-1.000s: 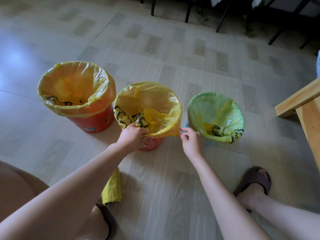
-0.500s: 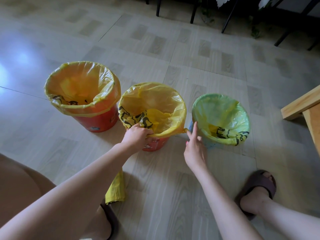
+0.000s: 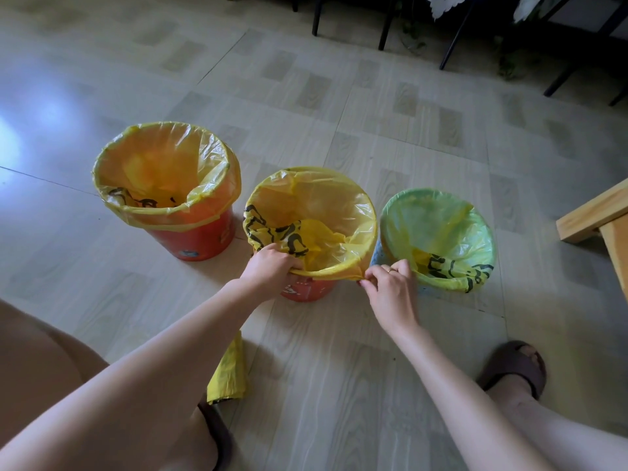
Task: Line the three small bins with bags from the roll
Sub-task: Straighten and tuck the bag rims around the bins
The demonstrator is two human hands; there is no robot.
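You had all three bins standing in a row on the floor (image 3: 390, 137), and each one already carried a yellow bag, so I judge the task was almost finished. The left bin (image 3: 193, 237) had its bag folded down over the rim, and the right bin (image 3: 436, 239) (it looked green through the yellow film, with a pale blue wall below) was also covered. The middle bin (image 3: 307, 288) was the one you were working on: your left hand (image 3: 272, 271) was closed over the near edge of the middle bag (image 3: 339, 215), with the fingers curled on the rim, and your right hand (image 3: 390, 290) pinched a small fold of the same bag at the near right side of the rim, just beside the right bin. What was left, as I judge it, was only to pull this edge tight and let go. Some things I could not make out. A yellow piece of plastic (image 3: 229, 375) lay on the floor near you, partly hidden behind your left forearm, and I cannot say if it was the roll or a loose bag. The black print on the bags was too crumpled to read. A wooden piece of furniture (image 3: 594, 215) was cut off at the right edge, and dark chair legs (image 3: 452, 42) stood far away.
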